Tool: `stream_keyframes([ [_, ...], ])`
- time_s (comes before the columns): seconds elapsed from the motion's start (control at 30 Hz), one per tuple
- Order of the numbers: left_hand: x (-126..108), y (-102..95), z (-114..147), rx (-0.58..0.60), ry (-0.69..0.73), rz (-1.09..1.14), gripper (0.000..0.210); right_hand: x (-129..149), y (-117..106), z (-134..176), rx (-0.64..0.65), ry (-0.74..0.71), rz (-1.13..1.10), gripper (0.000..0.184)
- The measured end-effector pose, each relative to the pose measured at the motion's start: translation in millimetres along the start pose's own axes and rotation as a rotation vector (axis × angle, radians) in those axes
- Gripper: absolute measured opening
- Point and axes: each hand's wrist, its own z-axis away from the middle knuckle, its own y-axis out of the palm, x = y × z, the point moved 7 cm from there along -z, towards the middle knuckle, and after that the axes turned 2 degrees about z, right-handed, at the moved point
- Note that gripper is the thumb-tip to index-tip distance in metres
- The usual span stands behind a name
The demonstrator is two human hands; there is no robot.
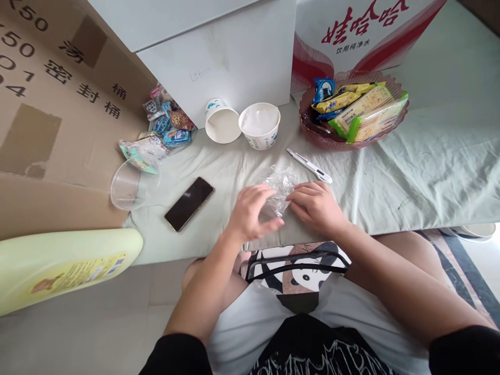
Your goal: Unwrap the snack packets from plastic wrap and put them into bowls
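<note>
A crumpled sheet of clear plastic wrap [279, 182] lies on the cloth between my two hands. My right hand [315, 207] has its fingers closed on the right edge of the wrap. On the other side, my left hand [252, 212] is open, thumb and fingers apart, its fingertips close to the wrap; whether they touch it I cannot tell. A white utility knife [310, 165] rests just beyond my right hand. Farther back, one paper cup [259, 139] stands upright with whitish, translucent material in it, and a second paper cup [222, 125] lies tipped beside it.
Left of my hands lies a phone [189, 203], with a clear plastic tub [125, 185] and several snack packets [176, 137] near the cardboard box [74, 130]. A pink bowl [339, 143] of packaged snacks stands back right. White boxes [250, 67] line the back. A panda-printed bag [300, 271] rests on my lap.
</note>
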Motion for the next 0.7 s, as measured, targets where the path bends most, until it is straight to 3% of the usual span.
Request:
stream_keyframes([
  [0.1, -6.5, 14.3, 2.6, 0.096, -0.055, -0.051, 0.035, -1.6, -4.5, -0.6, -0.042, 0.053, -0.070, 0.023],
  [0.27, 24.3, 4.7, 4.2, -0.059, -0.414, 0.238, 0.008, -6.3, -7.8, -1.2, -0.067, 0.089, -0.230, 0.036],
  [0.33, 36.0, -1.3, 6.0, -0.116, -0.531, 0.364, 0.004, -11.1, -10.1, -2.0, -0.092, 0.136, -0.272, 0.026],
  [0.43, 39.5, -5.7, 5.3, -0.146, -0.549, 0.448, 0.023, -20.8, -12.5, -1.3, -0.128, 0.285, -0.331, 0.018],
  [0.53, 37.2, -5.9, 4.3, -0.146, -0.524, 0.367, 0.033, -27.9, -8.8, 1.8, -0.108, 0.425, -0.387, 0.030],
  [0.63, 35.8, -6.6, 4.3, -0.140, -0.519, 0.143, 0.032, -30.5, -3.9, 3.6, -0.083, 0.450, -0.365, 0.043],
  [0.7, 36.1, -5.8, 4.7, -0.115, -0.522, 0.024, 0.020, -30.2, -5.0, 3.7, -0.102, 0.411, -0.255, 0.047],
])
